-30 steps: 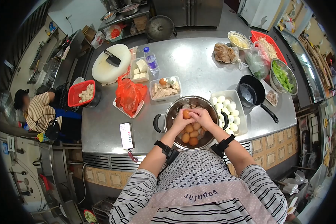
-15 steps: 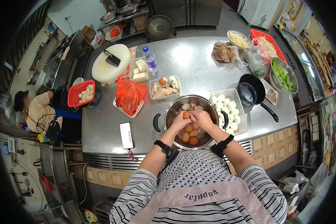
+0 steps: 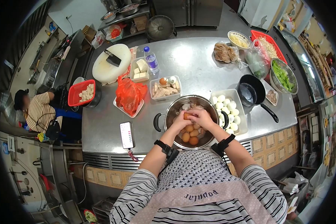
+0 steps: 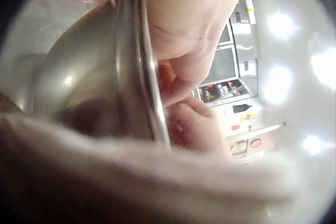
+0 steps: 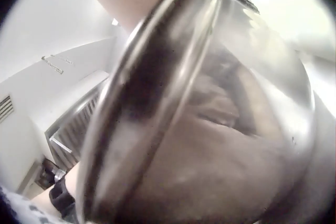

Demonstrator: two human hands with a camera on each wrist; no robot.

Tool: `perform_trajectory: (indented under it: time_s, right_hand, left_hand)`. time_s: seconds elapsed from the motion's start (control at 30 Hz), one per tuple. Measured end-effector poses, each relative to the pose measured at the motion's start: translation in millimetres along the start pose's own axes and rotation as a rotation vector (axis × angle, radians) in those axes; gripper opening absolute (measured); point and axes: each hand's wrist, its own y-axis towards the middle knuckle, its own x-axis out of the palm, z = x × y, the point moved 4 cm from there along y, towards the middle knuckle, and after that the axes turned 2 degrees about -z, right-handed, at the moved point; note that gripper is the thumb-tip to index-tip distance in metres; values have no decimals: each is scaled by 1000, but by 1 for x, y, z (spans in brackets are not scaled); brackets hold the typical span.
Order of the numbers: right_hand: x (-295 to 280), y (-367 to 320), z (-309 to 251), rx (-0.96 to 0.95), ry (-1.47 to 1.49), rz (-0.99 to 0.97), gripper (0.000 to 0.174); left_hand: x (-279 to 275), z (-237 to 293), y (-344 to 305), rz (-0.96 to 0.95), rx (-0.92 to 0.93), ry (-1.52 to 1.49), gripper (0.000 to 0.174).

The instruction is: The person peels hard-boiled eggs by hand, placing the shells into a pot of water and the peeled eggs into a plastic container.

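In the head view, a brown-shelled egg sits between both hands over a two-handled steel pot. The left hand grips the egg with curled fingers. From the right, the right hand bends its fingers onto the same egg. Several brown eggs lie in the pot, with pale shell pieces toward its far side. The left wrist view shows a sliver of orange-brown egg behind the left hand. Mostly pot wall fills the right wrist view; the right hand's fingertips are hidden there.
Right of the pot stands a tray of peeled white eggs, then a black saucepan. A box of pale strips, a red plastic bag and a phone are to the left. Another person is at far left.
Both hands stay over the pot with the egg. The right hand's fingers have shifted across the egg, covering more of it than half a second ago.
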Motion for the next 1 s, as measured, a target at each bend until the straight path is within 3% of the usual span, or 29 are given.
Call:
perform_trajectory:
  time_s: [0.23,0.43,0.53,0.73,0.83,1.0]
  right_hand:
    - [4,-1,11,-87,-40,5,20]
    - [6,-4,1,-192,-265,55,11]
    - [4,-6,-3,-147,-317,87,10]
    - [15,-8,48,162,-516,-2,13]
    - [8,-3,17,-18,-229,125,12]
    - [4,-2,3,-77,-44,-10,15]
  left_hand:
    - [5,11,-8,-59,-61,130,53]
    - [6,14,-11,-60,-135,150,57]
    - [4,7,-8,-67,-116,214,58]
    - [0,3,-7,41,-119,209,62]
    - [-7,-11,4,90,-79,243,61]
    - [-7,-14,4,54,-87,217,62]
